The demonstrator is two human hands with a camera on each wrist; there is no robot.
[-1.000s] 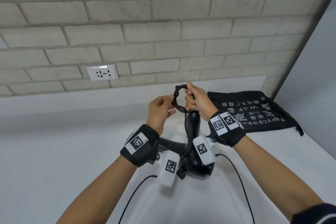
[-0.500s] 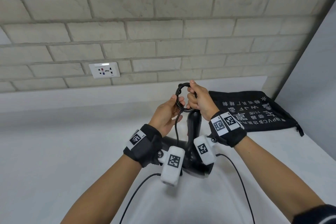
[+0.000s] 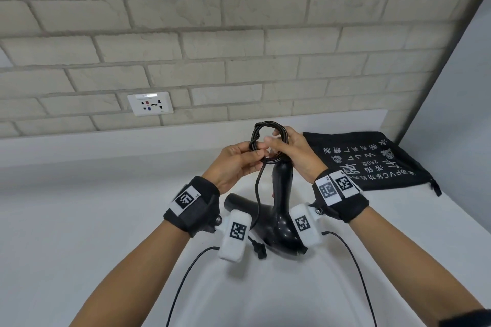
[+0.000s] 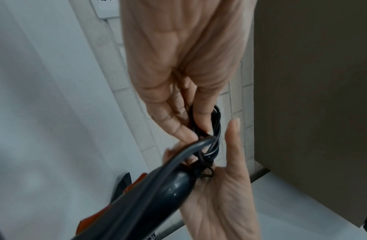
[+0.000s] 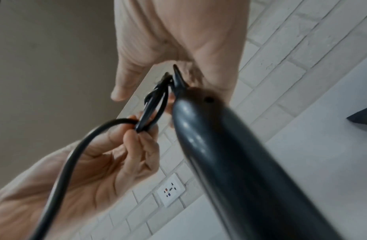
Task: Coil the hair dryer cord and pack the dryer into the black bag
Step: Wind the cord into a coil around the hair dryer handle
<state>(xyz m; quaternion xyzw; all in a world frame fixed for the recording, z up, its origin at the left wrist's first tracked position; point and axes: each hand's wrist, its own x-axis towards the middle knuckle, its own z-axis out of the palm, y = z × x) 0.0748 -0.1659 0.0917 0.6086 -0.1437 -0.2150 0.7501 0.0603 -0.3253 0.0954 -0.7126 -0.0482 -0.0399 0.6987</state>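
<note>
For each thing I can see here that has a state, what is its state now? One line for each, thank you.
cord: partly coiled, loops held by both hands, the rest hanging loose
plug: unplugged, hanging at the cord's end
hair dryer: out of the bag, below the hands
black bag: lying flat on the counter
wall socket: nothing plugged in
left hand: pinches the coil
right hand: grips the coil

The white counter (image 3: pixel 66 220) lies bare from 7 to 10 o'clock of the hands, open for a reach. At centre the dryer (image 3: pixel 281 210) stands handle-up, with the cord (image 3: pixel 268 141) looped above it and a loose strand hanging at 6. The bag (image 3: pixel 372 162) takes up 3 o'clock, flat on the counter. The brick wall (image 3: pixel 239 34) closes 12; a grey panel (image 3: pixel 465 114) closes 2.
</note>
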